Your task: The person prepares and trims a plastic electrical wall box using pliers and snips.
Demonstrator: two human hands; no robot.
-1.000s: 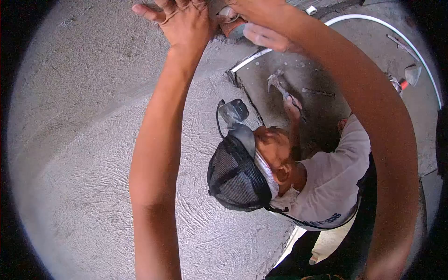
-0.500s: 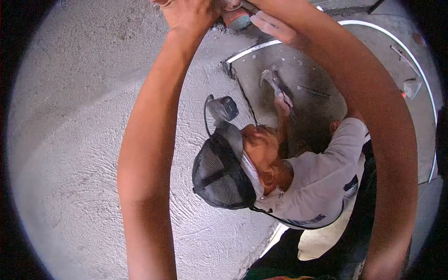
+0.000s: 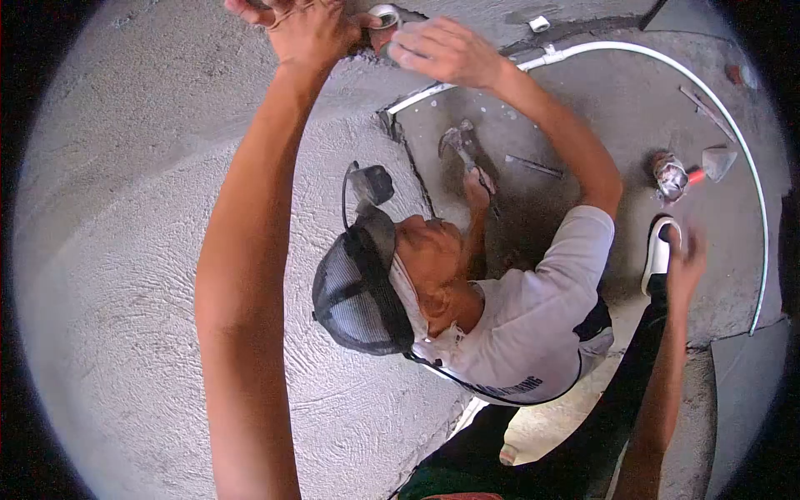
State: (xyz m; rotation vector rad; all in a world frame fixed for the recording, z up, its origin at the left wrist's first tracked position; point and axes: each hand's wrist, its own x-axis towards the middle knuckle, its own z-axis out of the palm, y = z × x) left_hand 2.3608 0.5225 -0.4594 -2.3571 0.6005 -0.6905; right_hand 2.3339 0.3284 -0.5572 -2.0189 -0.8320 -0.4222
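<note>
My left hand (image 3: 310, 32) is up at the grey rendered wall, fingers spread, thumb tip right at a white pipe end (image 3: 385, 14) in a hole. Below that pipe end is a reddish fitting (image 3: 381, 40). A co-worker's hand (image 3: 442, 52) reaches in from the right, its fingertips beside the fitting. My right hand (image 3: 687, 257) hangs low on the right, above a white-soled dark shoe (image 3: 661, 250); motion smears its fingers. The co-worker, in a cap (image 3: 358, 292), grips a claw hammer (image 3: 458, 143) in the other hand.
A long white pipe (image 3: 667, 55) curves around the floor on the right. Inside it lie a crumpled can-like container (image 3: 669, 177), a trowel with a red handle (image 3: 718, 163) and a thin bar (image 3: 533, 166). A short white pipe piece (image 3: 540, 24) sits farther back.
My right hand has left the wall fitting and dropped to the lower right. My left hand appears slightly farther left. The co-worker's hand now shows clearly at the fitting.
</note>
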